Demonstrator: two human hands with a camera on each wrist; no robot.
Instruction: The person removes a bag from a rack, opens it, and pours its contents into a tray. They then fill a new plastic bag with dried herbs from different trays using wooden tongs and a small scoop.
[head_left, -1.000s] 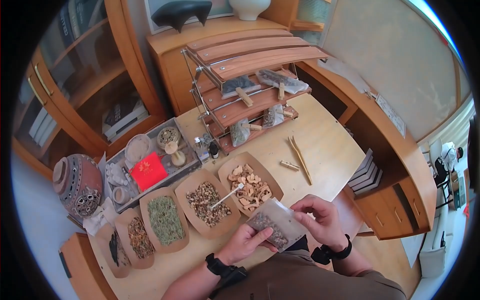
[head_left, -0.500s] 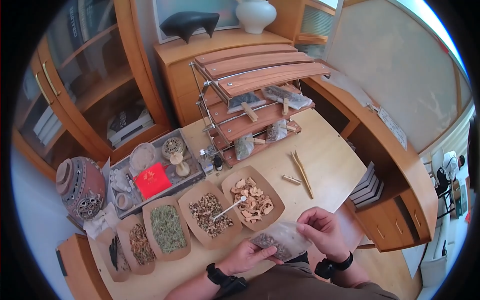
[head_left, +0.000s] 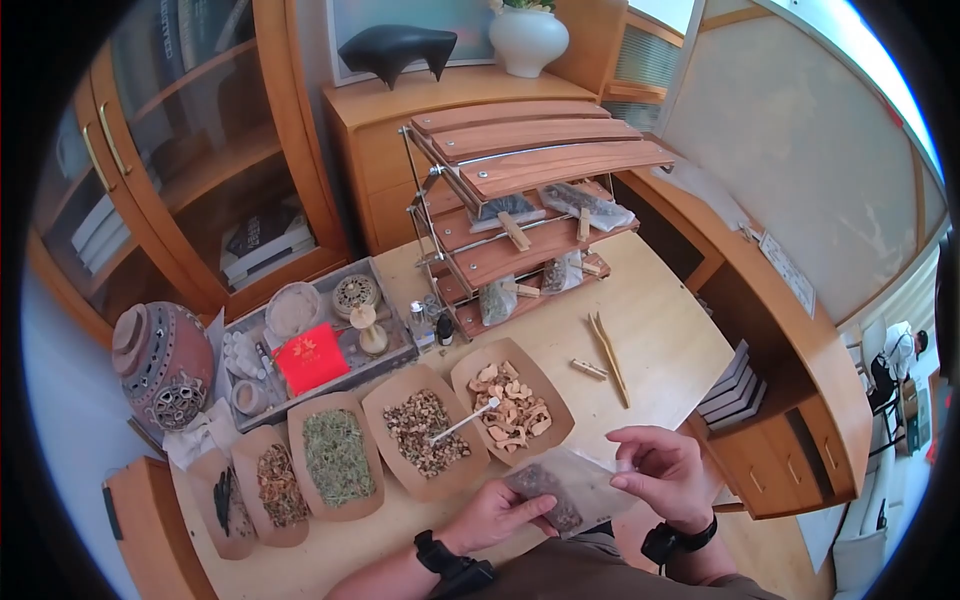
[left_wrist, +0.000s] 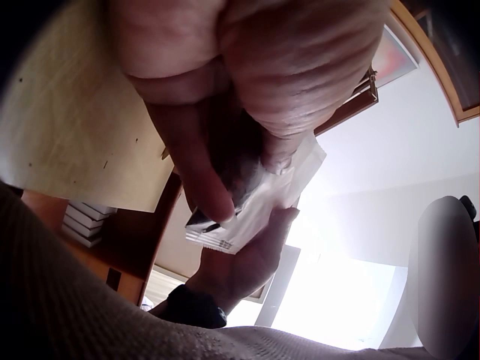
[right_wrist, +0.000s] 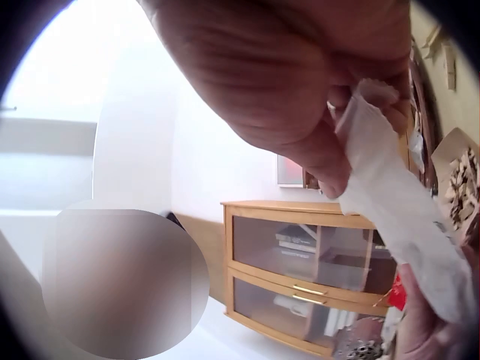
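Observation:
A small translucent bag with dried brown bits in its lower part is held between both hands over the table's front edge. My left hand grips the filled end, thumb on top and fingers beneath. At the other end, the thumb and fingers of my right hand pinch the bag's upper edge. The right wrist view shows that pinch, with the pale bag stretching down towards the left hand. In the left wrist view, the fingers of the left hand overlap part of the bag.
Several paper trays of dried plants line the table, including sliced pieces and green stems. A white scoop lies in one tray. Wooden tweezers and a clothespin lie nearby. Behind, a wooden rack holds clipped bags.
The bag has tilted flatter, its upper edge drawn to the right by the right hand, whose index finger now stands more extended. The left hand keeps its grip. The head view has shifted slightly.

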